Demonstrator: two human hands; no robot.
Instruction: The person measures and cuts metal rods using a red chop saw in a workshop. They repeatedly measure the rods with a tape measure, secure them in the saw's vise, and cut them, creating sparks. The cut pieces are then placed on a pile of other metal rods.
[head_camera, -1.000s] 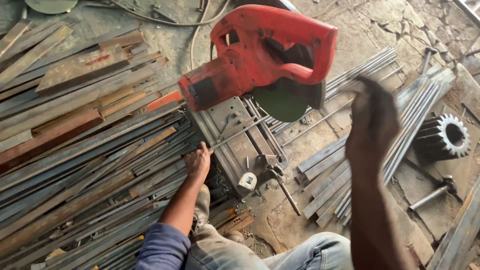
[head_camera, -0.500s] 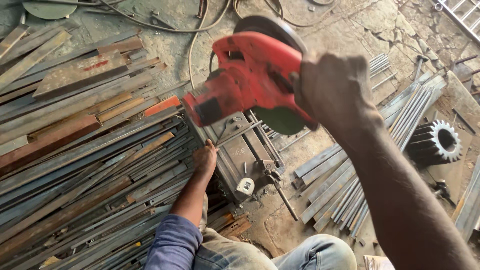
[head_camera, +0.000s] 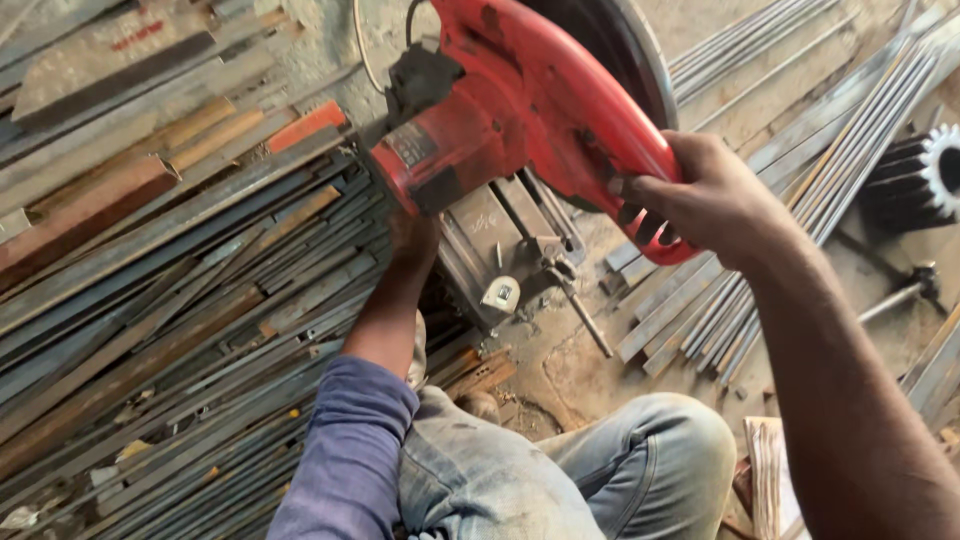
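Fingers (head_camera: 640, 190) wrap red chop saw (head_camera: 520, 110) handle; steel strips (head_camera: 170, 300) cover floor.

I count one red chop saw (head_camera: 520, 120), fitted with one cutting disc (head_camera: 620, 50) and one vise (head_camera: 510, 250). I count two hands: one right hand (head_camera: 700, 195) and one left hand (head_camera: 412, 240). I count one toothed gear (head_camera: 925, 175). The flat steel bars (head_camera: 150, 300) and the thin rods (head_camera: 800, 160) lie in heaps too dense for a count.
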